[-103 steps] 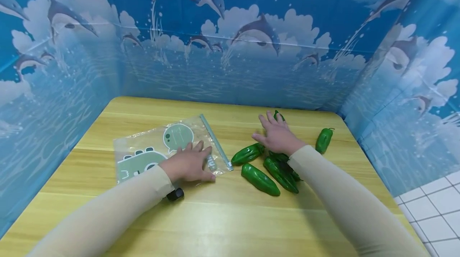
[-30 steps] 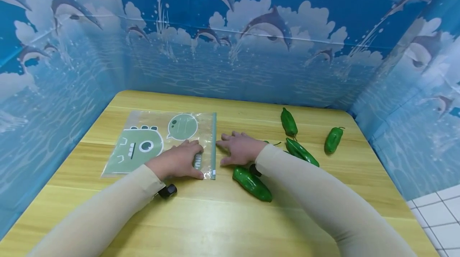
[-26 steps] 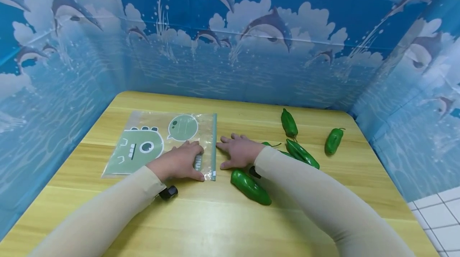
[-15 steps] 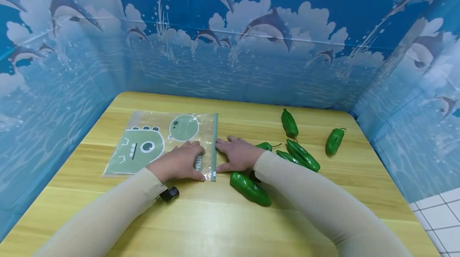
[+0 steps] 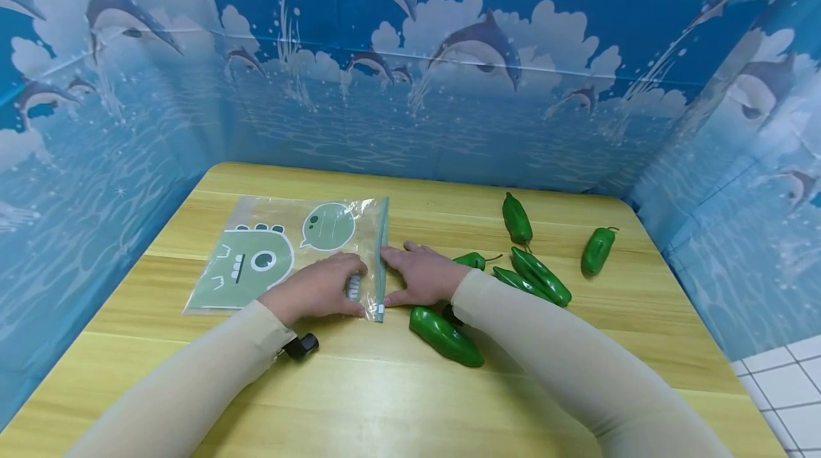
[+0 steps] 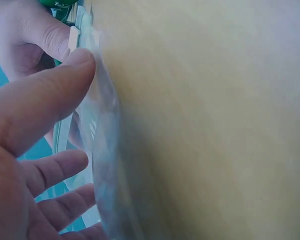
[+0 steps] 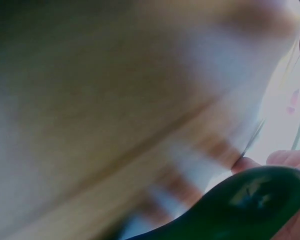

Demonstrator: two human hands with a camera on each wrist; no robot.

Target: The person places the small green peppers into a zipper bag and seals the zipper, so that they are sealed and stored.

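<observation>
1. Both hands met at a clear bag (image 5: 246, 269) with a green print as it lay flat on the table (image 5: 359, 408), left of a loose spread of peppers.

2. The left hand (image 5: 314, 288) rested on the bag near its zip end; its fingers were apart, the thumb set wide of them by the near corner.

3. The right hand (image 5: 420, 276), over the peppers moments earlier, had come across to the bag. Its thumb and fingers lay apart along the zip strip (image 5: 385, 219), the thumb by the white slider (image 5: 381, 309). From where I stood, whether the tips had caught the strip or merely pushed at it, I could not tell; the wrist views were close and blurred.

4. In the last instant the strip had bowed and lifted a little, where it had lain straight. To my eye, that made the bag's mouth, not the peppers, the business in hand.

5. Six peppers showed, none of them held: a near pepper (image 5: 445, 337) just beside the right wrist, one partly behind that hand, two lying together, a far pepper (image 5: 517, 219) and an outer pepper (image 5: 599, 250) well apart.
</observation>
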